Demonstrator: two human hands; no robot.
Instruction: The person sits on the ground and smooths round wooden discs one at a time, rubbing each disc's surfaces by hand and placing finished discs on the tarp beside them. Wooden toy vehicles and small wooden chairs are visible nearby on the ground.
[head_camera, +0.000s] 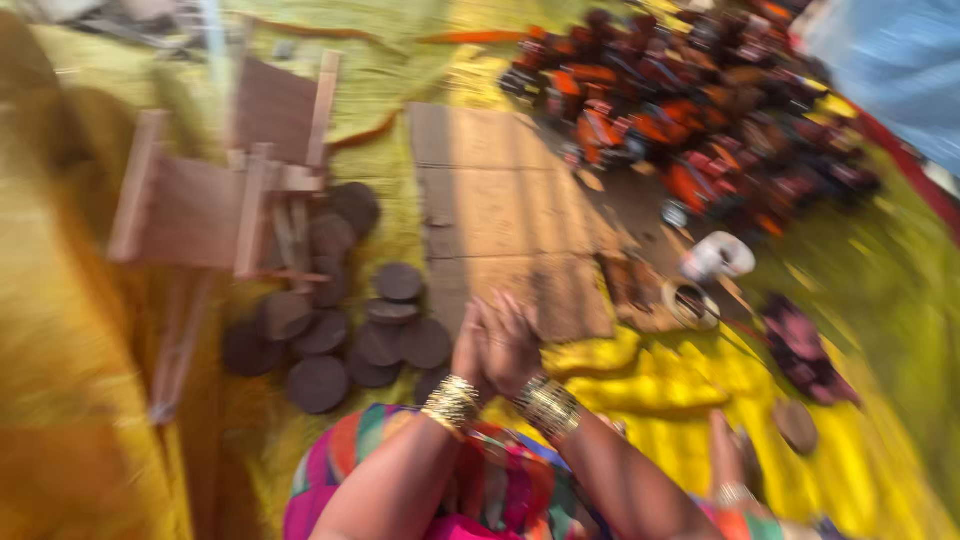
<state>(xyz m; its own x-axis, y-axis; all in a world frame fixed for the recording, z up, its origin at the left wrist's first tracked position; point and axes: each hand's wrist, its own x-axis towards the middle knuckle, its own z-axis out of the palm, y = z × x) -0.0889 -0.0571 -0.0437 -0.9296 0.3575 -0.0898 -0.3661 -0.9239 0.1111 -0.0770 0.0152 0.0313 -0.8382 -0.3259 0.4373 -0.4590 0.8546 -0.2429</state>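
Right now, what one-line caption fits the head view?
Blurred view: left hand and right hand pressed together above dark round discs on yellow cloth.

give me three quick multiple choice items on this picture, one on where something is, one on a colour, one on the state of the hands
1. Where do the dark round discs lie from the hands?
A. to their left
B. to their right
C. on top of them

2. What colour is the ground cloth?
A. blue
B. yellow
C. white

3. How are the left hand and right hand?
A. far apart
B. pressed together
C. each gripping a disc

Answers: A, the discs sit left of the hands; B, the cloth is yellow; C is out and B holds, palms meet empty.
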